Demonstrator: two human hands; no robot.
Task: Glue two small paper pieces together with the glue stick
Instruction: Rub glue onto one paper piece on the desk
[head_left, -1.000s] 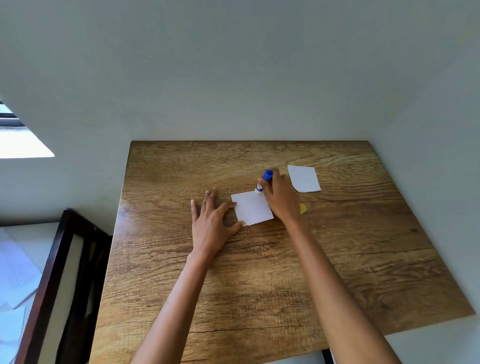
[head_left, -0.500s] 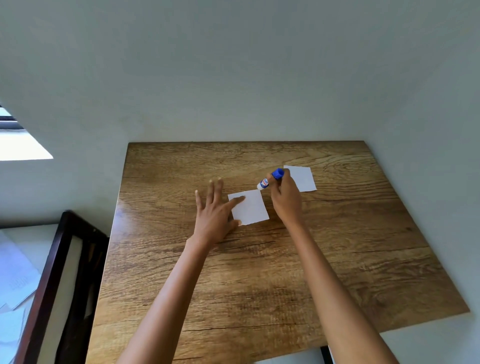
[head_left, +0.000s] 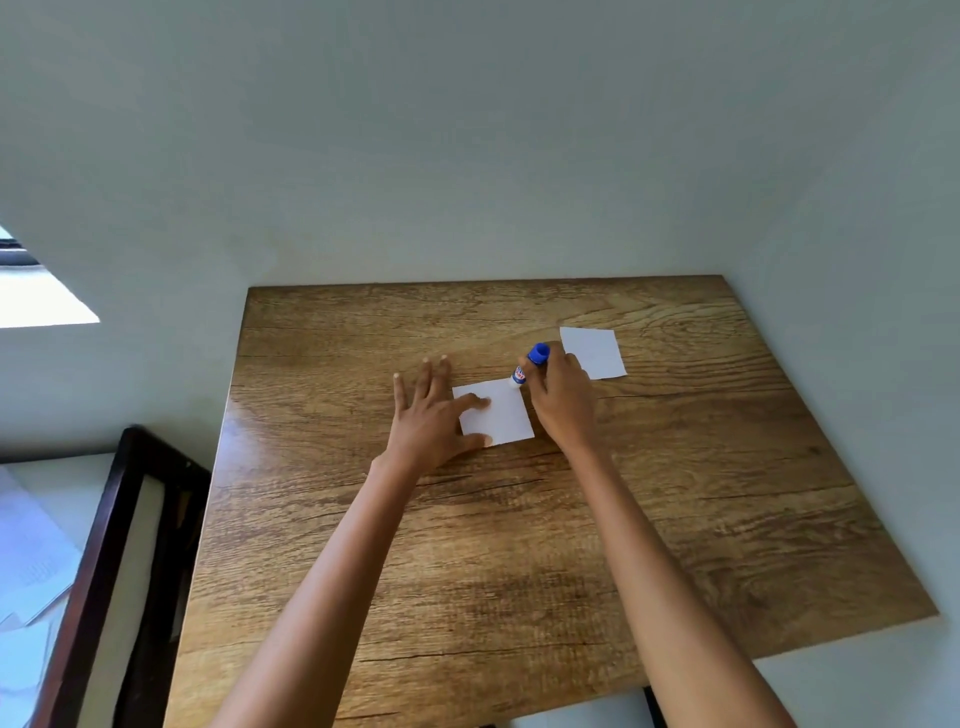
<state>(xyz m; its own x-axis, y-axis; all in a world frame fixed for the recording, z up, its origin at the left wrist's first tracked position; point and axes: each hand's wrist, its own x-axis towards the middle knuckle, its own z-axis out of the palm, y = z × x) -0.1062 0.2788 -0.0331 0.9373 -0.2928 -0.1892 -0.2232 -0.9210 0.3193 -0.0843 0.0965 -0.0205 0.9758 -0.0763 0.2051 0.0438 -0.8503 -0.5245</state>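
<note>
A small white paper square lies flat near the middle of the wooden table. My left hand rests on its left side, with the thumb and one straight finger pressing it down. My right hand grips a glue stick with a blue end. The stick is tilted, and its lower tip touches the paper's far right corner. A second white paper square lies just beyond my right hand, untouched.
The table stands in a corner, with pale walls along its far and right sides. A dark wooden frame stands to the left, with loose papers below it. Bare table surface spreads in front of my arms.
My left hand has slid further onto the near paper. My right hand has swung the glue stick a little right and back, and its tip now sits at the paper's far right corner.
</note>
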